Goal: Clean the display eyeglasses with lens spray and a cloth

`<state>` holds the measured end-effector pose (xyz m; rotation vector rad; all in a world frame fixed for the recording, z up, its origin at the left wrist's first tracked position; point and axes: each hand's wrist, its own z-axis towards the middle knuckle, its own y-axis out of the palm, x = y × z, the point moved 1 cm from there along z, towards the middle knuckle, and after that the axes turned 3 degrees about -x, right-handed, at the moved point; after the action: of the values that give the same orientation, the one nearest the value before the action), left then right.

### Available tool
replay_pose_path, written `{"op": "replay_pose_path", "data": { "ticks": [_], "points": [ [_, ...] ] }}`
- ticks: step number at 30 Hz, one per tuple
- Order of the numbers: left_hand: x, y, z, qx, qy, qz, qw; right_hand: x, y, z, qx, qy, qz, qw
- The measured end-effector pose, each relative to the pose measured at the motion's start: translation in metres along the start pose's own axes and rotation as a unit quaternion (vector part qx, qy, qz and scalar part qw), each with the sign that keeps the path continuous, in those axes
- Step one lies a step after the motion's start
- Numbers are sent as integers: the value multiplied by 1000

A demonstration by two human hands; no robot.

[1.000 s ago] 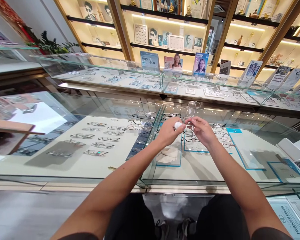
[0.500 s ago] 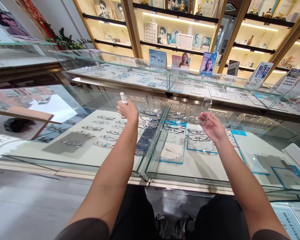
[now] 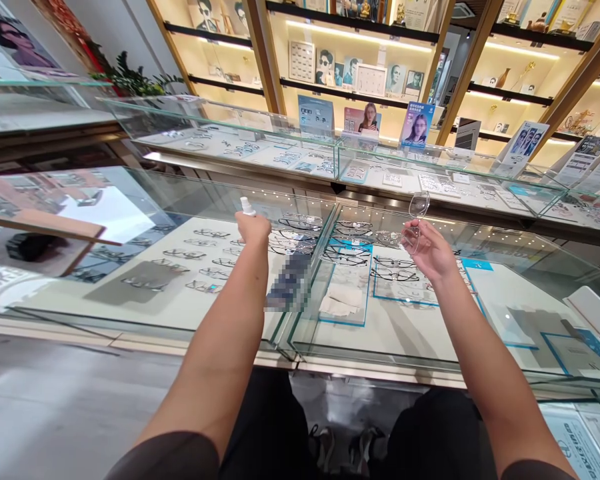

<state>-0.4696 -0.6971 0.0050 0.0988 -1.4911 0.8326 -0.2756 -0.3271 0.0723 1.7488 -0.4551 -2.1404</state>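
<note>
My left hand [image 3: 253, 227] is closed around a small white spray bottle [image 3: 247, 206], whose top sticks up above the fist. It is over the left part of the glass display counter [image 3: 250, 327]. In my right hand [image 3: 433, 252], a pair of eyeglasses [image 3: 419, 205] with thin, pale rims is pinched between thumb and fingers and tilted upward. Both hands are held above the counter glass, well apart. A crumpled white cloth [image 3: 341, 301] lies between them on the right side of the counter.
Rows of eyeglass frames [image 3: 210, 233] show under the glass. Behind runs a second glass case [image 3: 260, 120] with standing advert cards [image 3: 417, 125] on it. A white object [image 3: 593, 310] stands at the right end. Lit shelves [image 3: 360, 40] line the back wall.
My left hand has turned and moved slightly down with the spray bottle, which now points more upright. My right hand has shifted a little to the right with the eyeglasses.
</note>
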Motion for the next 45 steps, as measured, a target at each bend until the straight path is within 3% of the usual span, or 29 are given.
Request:
{"op": "replay_pose_path", "data": {
  "ticks": [3, 5, 14, 18, 21, 23, 25, 27, 28, 30, 32, 34, 35, 37, 40, 45],
  "points": [
    [0, -1, -2, 7, -96, -6, 995, 0, 1, 0, -1, 0, 0, 1000],
    [2, -2, -5, 7, -124, -9, 992, 0, 2, 0, 0, -1, -5, 1000],
    [14, -9, -17, 4, -137, -10, 991, 1, 2, 0, 2, -2, 6, 1000],
    [29, -15, -29, 68, -142, -2, 987, 1, 3, 0, 2, -3, 3, 1000],
    [48, -25, -46, 148, -76, -1, 986, -2, 2, 0, 3, -7, -8, 1000],
    [64, -34, -62, 196, 54, -25, 979, -3, 2, 0, 6, -11, -14, 1000],
    [81, -43, -82, 198, 203, -69, 956, -4, 2, 0, 10, -13, -16, 1000],
    [95, -49, -104, 106, 313, -116, 937, -5, 1, -1, 14, -14, -19, 1000],
    [101, -50, -115, 28, 356, -134, 924, -5, 1, -1, 15, -14, -23, 1000],
    [110, -50, -136, -193, 407, -102, 887, -5, 0, 0, 20, -15, -30, 999],
    [111, -46, -155, -431, 412, -4, 803, -5, -1, 0, 23, -16, -32, 999],
    [106, -40, -171, -592, 385, 132, 696, -4, -1, 0, 23, -15, -29, 999],
    [103, -36, -177, -630, 369, 203, 652, -3, -1, 1, 22, -15, -28, 999],
    [96, -28, -186, -638, 350, 324, 604, -2, -1, 1, 17, -14, -27, 999],
    [89, -18, -195, -600, 355, 412, 586, -2, -1, 0, 9, -15, -25, 1000],
    [87, -14, -199, -591, 363, 412, 591, -4, 1, 0, 11, -17, -34, 999]
  ]
}}
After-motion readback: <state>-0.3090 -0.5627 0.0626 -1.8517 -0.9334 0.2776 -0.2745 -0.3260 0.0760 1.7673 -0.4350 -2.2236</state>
